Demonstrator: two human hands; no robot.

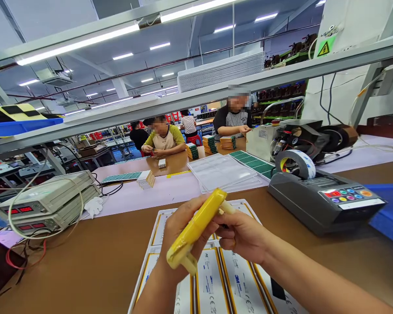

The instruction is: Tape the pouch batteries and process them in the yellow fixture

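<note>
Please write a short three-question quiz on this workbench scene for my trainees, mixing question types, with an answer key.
1. Multiple choice: What colour is most of the held object in the left hand?
A) Blue
B) Yellow
C) Red

2. True or false: A tape roll sits on the dark dispenser.

3. Short answer: Which is nearer the camera, the tray of white packs or the translucent plastic stack?

Key:
1. B, yellow.
2. True.
3. The tray of white packs.
</note>
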